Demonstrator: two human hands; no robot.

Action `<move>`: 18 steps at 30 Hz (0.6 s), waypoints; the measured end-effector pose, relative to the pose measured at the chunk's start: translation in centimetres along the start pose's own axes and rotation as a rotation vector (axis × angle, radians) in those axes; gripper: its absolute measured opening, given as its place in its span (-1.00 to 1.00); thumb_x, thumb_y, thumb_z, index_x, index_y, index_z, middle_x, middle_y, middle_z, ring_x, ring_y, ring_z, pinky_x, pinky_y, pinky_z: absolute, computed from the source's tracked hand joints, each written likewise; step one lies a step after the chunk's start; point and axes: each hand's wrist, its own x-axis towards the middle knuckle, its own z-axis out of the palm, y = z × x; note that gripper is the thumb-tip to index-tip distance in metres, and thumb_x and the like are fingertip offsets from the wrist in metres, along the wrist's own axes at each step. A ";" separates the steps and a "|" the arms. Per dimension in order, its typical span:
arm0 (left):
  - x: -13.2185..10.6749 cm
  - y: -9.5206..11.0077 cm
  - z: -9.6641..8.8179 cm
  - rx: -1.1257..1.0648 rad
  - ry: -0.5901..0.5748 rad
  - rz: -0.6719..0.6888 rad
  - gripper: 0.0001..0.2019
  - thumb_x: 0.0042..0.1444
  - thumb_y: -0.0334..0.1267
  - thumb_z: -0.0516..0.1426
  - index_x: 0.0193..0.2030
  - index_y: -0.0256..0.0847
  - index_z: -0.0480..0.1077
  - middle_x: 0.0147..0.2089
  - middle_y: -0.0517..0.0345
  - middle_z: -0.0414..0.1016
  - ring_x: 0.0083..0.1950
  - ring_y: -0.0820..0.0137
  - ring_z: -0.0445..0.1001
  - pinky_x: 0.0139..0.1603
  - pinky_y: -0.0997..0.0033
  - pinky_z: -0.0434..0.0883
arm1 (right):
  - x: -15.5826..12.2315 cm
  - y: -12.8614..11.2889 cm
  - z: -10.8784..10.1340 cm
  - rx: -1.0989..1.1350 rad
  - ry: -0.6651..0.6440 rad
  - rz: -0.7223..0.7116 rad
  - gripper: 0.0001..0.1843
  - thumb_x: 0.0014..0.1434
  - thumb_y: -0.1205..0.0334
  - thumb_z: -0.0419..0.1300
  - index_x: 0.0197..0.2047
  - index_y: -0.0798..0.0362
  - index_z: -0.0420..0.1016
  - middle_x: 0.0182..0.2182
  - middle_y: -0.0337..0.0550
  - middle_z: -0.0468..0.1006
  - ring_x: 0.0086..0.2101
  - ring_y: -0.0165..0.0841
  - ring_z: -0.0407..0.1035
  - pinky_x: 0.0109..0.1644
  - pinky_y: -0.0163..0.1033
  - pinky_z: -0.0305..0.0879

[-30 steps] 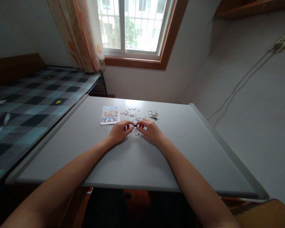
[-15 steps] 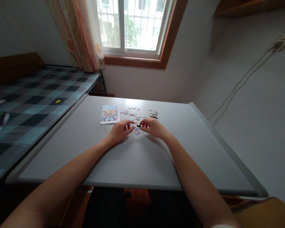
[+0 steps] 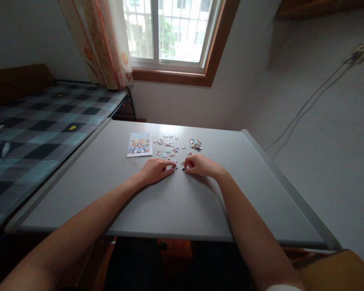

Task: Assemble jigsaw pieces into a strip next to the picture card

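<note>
My left hand rests low over the white table, its thumb and fingers closed at the edge of a small patch of joined puzzle pieces, which they partly cover. Just to the right, my right hand pinches a dark puzzle piece between thumb and fingertips, close to the tabletop. A narrow gap separates this piece from the patch. Loose puzzle pieces are scattered beyond both hands. Behind my right hand lies a heap of puzzle pieces.
A printed picture sheet lies on the table, left of the loose pieces. Along the left side stands a bed with a checked cover. A window and curtain are at the back; a cable hangs on the right wall.
My right hand has brought the dark piece slightly right and down to the tabletop. My left hand has come closer, its fingers now over the joined patch that lay uncovered before.
</note>
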 end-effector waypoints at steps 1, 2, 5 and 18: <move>0.0 0.0 0.0 -0.003 0.000 -0.001 -0.73 0.21 -0.07 0.09 -0.05 0.01 0.55 -0.52 0.25 0.46 -0.51 0.47 0.34 -0.43 0.48 0.16 | 0.0 0.0 0.0 0.000 -0.005 -0.005 -0.92 -0.06 0.38 0.29 -0.41 0.06 0.57 -0.53 -0.26 0.45 -0.51 -0.46 0.28 -0.46 -0.35 0.13; 0.0 0.0 0.0 -0.006 0.000 -0.002 -0.73 0.21 -0.07 0.09 -0.06 0.01 0.55 -0.51 0.24 0.47 -0.50 0.47 0.35 -0.43 0.48 0.17 | 0.0 -0.1 0.0 0.005 -0.008 -0.009 -0.94 -0.05 0.37 0.29 -0.42 0.06 0.57 -0.53 -0.26 0.44 -0.51 -0.46 0.27 -0.46 -0.36 0.13; 0.0 0.1 -0.1 -0.019 0.000 -0.017 -0.75 0.20 -0.08 0.11 -0.09 0.01 0.57 -0.50 0.24 0.48 -0.50 0.47 0.35 -0.43 0.48 0.17 | 0.1 -0.1 0.1 0.046 0.013 -0.001 -0.95 -0.03 0.30 0.30 -0.41 0.07 0.56 -0.54 -0.28 0.43 -0.51 -0.46 0.26 -0.46 -0.36 0.12; 0.1 0.2 -0.4 -0.030 -0.035 -0.075 -0.73 0.19 -0.08 0.10 -0.08 -0.02 0.57 -0.50 0.23 0.47 -0.50 0.49 0.32 -0.43 0.50 0.13 | 1.5 1.3 1.3 -0.060 0.323 0.041 -0.91 0.12 0.30 0.23 -0.31 0.08 0.57 -0.38 -0.15 0.52 -0.39 -0.41 0.32 -0.26 -0.32 0.19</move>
